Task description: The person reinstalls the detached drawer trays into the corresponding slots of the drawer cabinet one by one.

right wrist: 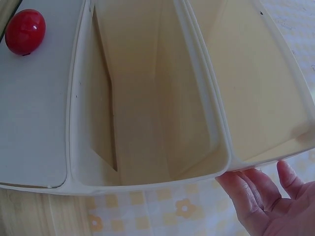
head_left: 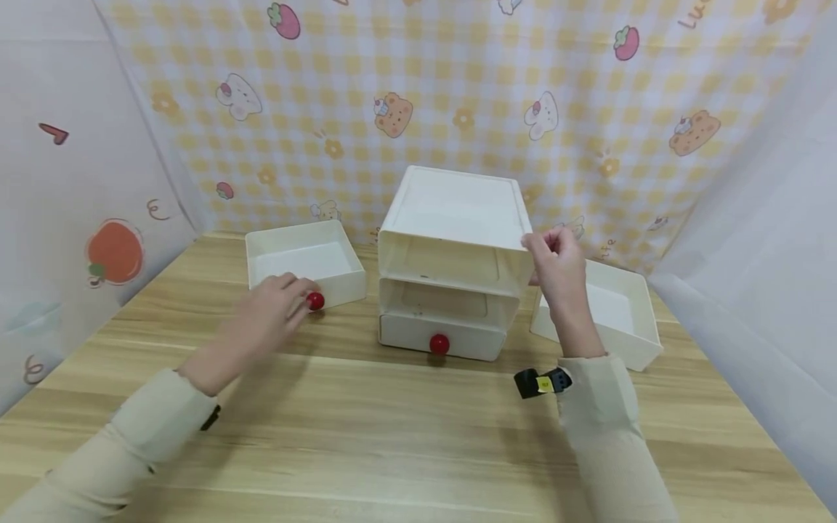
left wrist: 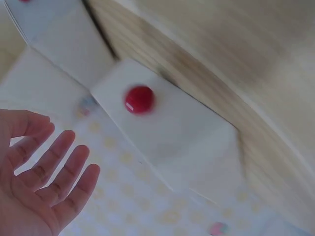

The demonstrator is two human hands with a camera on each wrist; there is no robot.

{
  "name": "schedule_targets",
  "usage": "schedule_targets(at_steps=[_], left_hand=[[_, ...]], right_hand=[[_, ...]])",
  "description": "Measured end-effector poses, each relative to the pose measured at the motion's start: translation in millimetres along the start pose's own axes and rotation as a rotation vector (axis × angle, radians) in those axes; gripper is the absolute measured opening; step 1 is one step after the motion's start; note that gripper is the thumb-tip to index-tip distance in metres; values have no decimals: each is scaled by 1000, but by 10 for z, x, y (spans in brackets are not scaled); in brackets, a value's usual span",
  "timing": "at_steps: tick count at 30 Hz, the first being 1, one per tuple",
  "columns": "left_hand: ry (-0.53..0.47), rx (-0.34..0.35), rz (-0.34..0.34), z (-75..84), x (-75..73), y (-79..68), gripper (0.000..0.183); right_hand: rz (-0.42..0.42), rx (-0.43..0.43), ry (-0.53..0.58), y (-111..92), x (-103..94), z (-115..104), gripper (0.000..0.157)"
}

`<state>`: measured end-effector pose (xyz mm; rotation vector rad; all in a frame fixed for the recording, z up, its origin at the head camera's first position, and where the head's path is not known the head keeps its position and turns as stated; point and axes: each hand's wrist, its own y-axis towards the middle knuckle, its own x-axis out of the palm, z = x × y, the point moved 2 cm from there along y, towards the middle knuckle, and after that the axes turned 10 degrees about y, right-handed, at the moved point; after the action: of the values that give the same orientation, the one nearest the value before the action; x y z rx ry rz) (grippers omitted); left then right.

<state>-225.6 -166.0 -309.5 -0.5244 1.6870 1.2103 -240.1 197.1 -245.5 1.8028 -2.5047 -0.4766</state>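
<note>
A white drawer cabinet (head_left: 458, 207) stands in the middle of the table. Its two upper slots are bare, and a drawer with a red knob (head_left: 439, 344) fills the lowest one. My right hand (head_left: 556, 261) rests its fingertips on the cabinet's outer right side, near the top front corner. At the left lies a pulled-out white drawer (head_left: 343, 283) with its own red knob (left wrist: 140, 100). Over that drawer's front hovers my left hand (head_left: 281, 301), fingers loosely bent and apart from the knob in the left wrist view.
Another white drawer (head_left: 628, 334) lies right of the cabinet, partly behind my right forearm. The wooden table (head_left: 405, 436) runs back to a yellow checked cloth (head_left: 458, 94), with white cloth sides left and right.
</note>
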Motion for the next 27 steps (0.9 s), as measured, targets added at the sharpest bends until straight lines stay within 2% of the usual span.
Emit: schedule_targets(at_steps=[5,10,15,18,21,27], left_hand=[[-54,-163,-30,-370,-4,-23,23],[-159,-357,-108,-715,54,-35,33],[-274,-493,-144,-988,133,-34,41],[-346,-556,-169,-1115,188,-28,46],[-460,-620,-217,-1195,234,-17,51],[-698,-719,-347,-1241,295,-5,66]], right_hand=[[-4,-2,9,10,1,-7,19],[-6,-3,16,17,-8,-1,19],[-7,-6,14,18,-15,4,18],[-11,-9,15,16,-14,7,18],[-10,-9,20,17,-9,12,18],[-3,-9,17,16,-10,12,18]])
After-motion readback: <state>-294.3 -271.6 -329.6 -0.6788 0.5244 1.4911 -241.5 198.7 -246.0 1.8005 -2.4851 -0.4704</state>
